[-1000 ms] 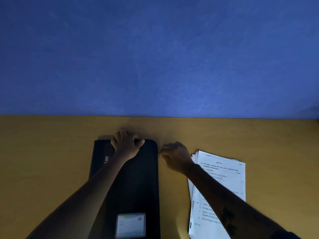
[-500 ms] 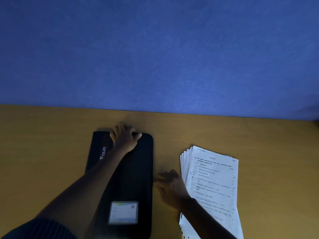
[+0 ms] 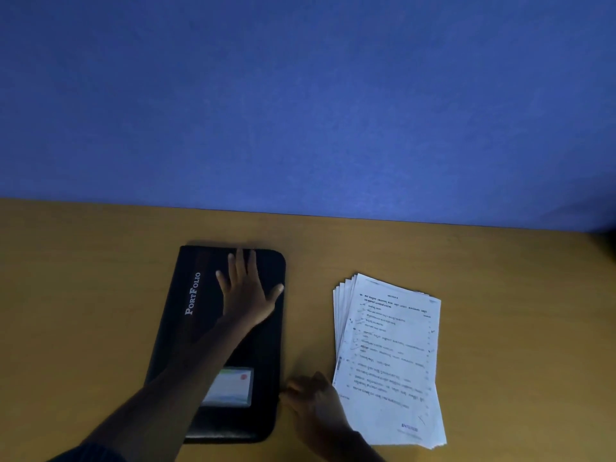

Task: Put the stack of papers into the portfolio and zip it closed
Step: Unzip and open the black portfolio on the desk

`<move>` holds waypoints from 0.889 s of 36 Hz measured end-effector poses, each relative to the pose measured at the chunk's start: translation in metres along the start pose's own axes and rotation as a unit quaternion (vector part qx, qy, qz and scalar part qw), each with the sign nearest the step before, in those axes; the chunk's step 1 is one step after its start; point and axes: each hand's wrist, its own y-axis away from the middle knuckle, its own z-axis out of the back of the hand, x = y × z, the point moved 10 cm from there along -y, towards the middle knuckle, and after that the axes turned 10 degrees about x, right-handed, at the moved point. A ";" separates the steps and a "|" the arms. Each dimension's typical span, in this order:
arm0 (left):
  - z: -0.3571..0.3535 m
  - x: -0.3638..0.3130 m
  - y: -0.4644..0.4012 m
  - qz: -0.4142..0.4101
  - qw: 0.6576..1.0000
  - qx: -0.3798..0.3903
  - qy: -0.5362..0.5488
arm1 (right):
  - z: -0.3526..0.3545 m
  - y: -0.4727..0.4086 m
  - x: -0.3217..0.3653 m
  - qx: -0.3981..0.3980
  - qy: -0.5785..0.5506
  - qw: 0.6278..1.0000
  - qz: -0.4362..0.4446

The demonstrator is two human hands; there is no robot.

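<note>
A black portfolio lettered "PortFolio" lies flat and closed on the wooden table, left of centre. My left hand rests flat on its far end with the fingers spread. At the near part of the portfolio's right edge, my right hand has its fingertips pinched together, apparently on the zipper pull, which is too dark to make out. The stack of printed papers, slightly fanned, lies on the table just right of that hand.
A pale card shows in a window pocket on the portfolio's near cover. The yellow-brown table ends at a blue wall behind. The light is dim.
My right hand has slid along the portfolio's right edge from the far corner to the near end. My left hand has flattened and spread its fingers on the cover.
</note>
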 end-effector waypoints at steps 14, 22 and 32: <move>-0.072 0.009 0.127 0.152 0.980 0.129 -0.012 | -0.003 0.004 -0.008 0.026 -0.052 0.993 -0.101; -0.060 0.004 0.121 0.129 0.976 0.173 -0.022 | -0.010 0.018 0.005 0.038 -0.021 0.997 -0.065; -0.036 -0.004 0.121 0.096 0.981 0.163 -0.036 | -0.017 0.051 0.049 -0.016 -0.037 0.998 -0.040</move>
